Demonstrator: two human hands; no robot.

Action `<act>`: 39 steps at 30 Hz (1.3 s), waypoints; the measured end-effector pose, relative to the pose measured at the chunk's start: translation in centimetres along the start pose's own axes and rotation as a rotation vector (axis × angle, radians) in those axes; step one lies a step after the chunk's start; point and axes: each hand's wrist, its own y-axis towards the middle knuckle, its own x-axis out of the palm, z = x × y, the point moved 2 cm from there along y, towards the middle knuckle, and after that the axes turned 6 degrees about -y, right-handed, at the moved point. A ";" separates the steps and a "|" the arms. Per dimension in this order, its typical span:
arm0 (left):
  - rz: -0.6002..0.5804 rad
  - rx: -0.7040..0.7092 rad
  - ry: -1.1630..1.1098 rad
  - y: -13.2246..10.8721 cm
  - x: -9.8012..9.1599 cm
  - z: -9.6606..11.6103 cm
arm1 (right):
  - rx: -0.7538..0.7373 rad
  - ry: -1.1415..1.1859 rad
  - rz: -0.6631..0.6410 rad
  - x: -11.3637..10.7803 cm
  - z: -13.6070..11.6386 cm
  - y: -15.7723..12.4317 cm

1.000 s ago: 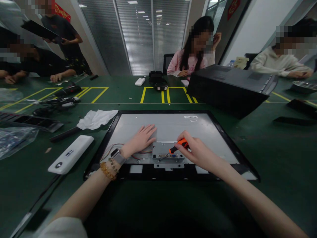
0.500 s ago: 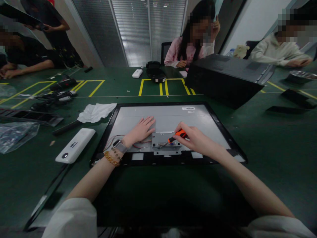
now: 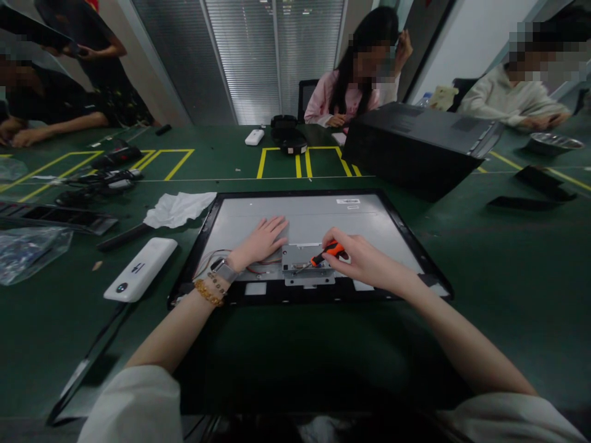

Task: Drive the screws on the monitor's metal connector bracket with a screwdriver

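The left hand (image 3: 259, 243) lies palm down, fingers (image 3: 274, 226) extended. The right hand (image 3: 357, 257) is curled, its forearm (image 3: 462, 335) slanting inward.

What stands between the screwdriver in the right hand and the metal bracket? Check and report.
Nothing visible. The right hand grips the screwdriver, whose shaft angles down over the bracket. The left hand lies on the grey panel left of the bracket, clear of the shaft. Whether the tip touches is too small to tell.
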 end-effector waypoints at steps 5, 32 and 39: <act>0.005 0.001 -0.001 0.0 0.2 -0.1 | -0.010 0.039 -0.004 -0.1 0.0 0.1; -0.006 -0.010 0.024 -0.4 -0.6 0.8 | 0.053 0.019 0.036 0.5 0.7 0.2; -0.007 -0.018 0.038 -0.4 -0.8 1.0 | 0.044 -0.002 0.041 0.2 0.3 0.0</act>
